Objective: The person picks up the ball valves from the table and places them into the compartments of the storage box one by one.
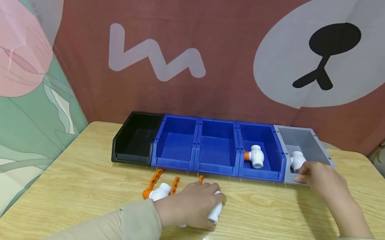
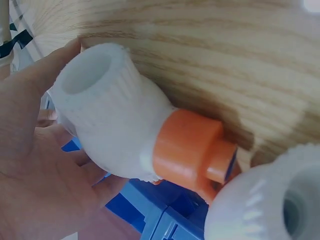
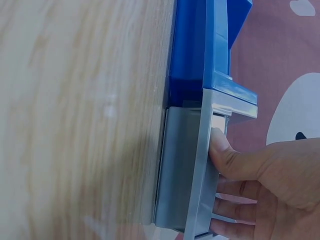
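My left hand (image 1: 191, 205) is low over the table, gripping a white ball valve (image 1: 216, 210) between thumb and fingers. The left wrist view shows that valve's open white end and its orange cap (image 2: 187, 147), with another white valve (image 2: 270, 205) close beside it. At the grey bin (image 1: 299, 136), my right hand (image 1: 324, 180) reaches over the front and pinches a white valve (image 1: 296, 161) inside. In the right wrist view the right thumb (image 3: 220, 145) is at the grey rim; the bin wall hides most of that valve.
Under and left of my left arm lie more valves, including a white one (image 1: 161, 191) with an orange handle (image 1: 155, 178). A black bin (image 1: 131, 158) and several blue bins stand in a row. One blue bin (image 1: 261, 174) holds a white valve (image 1: 256, 157).
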`<state>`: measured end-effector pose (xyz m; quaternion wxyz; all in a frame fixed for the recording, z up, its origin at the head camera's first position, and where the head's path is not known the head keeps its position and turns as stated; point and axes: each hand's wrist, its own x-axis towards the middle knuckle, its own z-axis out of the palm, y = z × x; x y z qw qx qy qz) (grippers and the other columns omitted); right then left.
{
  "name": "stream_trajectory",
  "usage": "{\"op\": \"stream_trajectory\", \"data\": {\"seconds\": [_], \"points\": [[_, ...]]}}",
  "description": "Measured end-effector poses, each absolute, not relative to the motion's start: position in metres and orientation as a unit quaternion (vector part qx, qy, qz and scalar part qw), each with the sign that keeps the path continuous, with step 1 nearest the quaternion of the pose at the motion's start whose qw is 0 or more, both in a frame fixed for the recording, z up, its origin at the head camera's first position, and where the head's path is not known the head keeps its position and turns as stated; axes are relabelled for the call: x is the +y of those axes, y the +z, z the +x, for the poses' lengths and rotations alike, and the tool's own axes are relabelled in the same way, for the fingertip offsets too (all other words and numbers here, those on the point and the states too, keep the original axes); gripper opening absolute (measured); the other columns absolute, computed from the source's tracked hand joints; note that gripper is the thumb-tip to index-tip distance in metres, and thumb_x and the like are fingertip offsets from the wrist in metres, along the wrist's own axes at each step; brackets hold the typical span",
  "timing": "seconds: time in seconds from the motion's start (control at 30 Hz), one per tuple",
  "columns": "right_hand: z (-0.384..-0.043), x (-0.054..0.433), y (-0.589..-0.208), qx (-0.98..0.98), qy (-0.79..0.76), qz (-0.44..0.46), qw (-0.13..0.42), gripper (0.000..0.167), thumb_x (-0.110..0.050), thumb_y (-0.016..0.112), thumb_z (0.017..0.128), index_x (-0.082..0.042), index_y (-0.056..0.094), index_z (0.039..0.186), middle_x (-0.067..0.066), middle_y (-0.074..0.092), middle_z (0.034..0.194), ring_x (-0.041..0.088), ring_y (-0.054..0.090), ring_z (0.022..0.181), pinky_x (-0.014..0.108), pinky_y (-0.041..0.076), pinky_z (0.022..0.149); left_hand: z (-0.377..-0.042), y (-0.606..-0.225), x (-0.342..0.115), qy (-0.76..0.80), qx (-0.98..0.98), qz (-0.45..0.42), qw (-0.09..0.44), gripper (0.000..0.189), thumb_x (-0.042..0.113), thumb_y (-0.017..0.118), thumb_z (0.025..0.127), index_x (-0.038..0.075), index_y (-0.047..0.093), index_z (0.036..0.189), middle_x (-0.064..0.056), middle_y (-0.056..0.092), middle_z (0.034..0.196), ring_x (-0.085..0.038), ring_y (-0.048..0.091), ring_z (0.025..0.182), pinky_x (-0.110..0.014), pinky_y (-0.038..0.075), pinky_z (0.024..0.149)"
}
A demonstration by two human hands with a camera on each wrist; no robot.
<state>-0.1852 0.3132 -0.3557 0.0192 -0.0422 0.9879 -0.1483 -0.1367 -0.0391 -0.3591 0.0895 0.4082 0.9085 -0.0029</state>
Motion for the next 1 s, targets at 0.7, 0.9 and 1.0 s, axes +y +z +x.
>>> {"op": "stream_trajectory", "data": {"seconds": [0.7,0.9,1.0], "points": [[-0.186,0.312,-0.357,0.988,-0.149,-0.048,0.01,0.017,-0.02,0.075,0.089,-0.003,0.07,0.088,0.013,0.069,0.087,0.033,0.062,0.079,0.053,0.05,0.064,-0.14,-0.361,-0.037,0.026,0.904,0.422,0.058,0.06,0.044,0.088,0.071,0.018,0.066,0.121,0.001,0.06,0.11,-0.012,0.057,0.093,-0.026,0.051,0.084],[-0.187,0.312,-0.357,0.987,-0.152,-0.048,0.006,0.017,-0.019,0.075,0.088,-0.003,0.07,0.088,0.014,0.069,0.087,0.032,0.062,0.078,0.053,0.05,0.064,-0.136,-0.353,-0.036,0.01,0.896,0.443,0.033,0.063,0.045,0.087,0.072,0.018,0.065,0.124,-0.001,0.06,0.116,-0.015,0.058,0.102,-0.028,0.049,0.093],[-0.187,0.312,-0.357,0.987,-0.151,-0.051,0.004,0.016,-0.019,0.075,0.088,-0.003,0.07,0.087,0.013,0.069,0.086,0.031,0.062,0.077,0.053,0.05,0.064,-0.135,-0.348,-0.036,0.0,0.889,0.457,0.022,0.063,0.045,0.087,0.073,0.017,0.065,0.126,-0.002,0.059,0.119,-0.017,0.059,0.105,-0.029,0.049,0.096]]}}
